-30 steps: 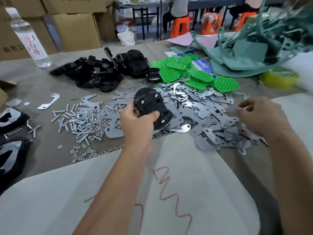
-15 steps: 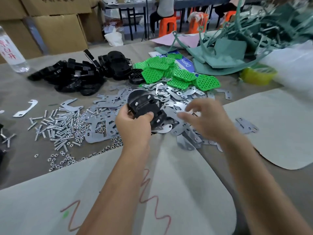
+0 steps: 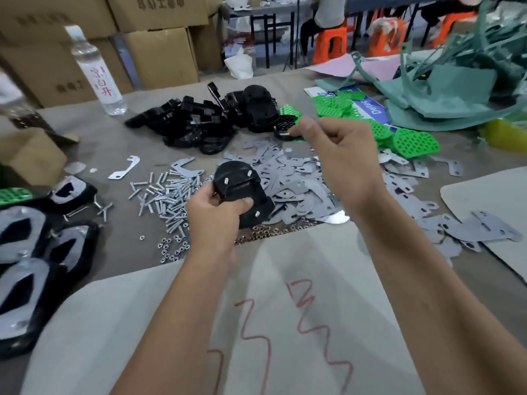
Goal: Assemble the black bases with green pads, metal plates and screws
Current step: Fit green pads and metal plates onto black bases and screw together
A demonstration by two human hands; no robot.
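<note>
Above the heap of grey metal plates I see my left hand gripping a black base, thumb curled over its upper face and fingers wrapped underneath. Three screw ends stick up through the base. It is held clear of the table, at the near left edge of the plate heap.

My right hand hovers over the far side of the plate heap, fingers curled and the thumb and forefinger drawn together. I cannot tell whether anything is pinched between them.

Left of the plate heap lie loose screws, with small nuts scattered just nearer me. Beyond the plate heap sits a pile of black bases, and to the far right of the heap the green pads overlap each other. A water bottle stands upright well to the far left of the heap, before cardboard boxes. At the left edge, well away from the heap, lie finished bases with plates fitted.
</note>
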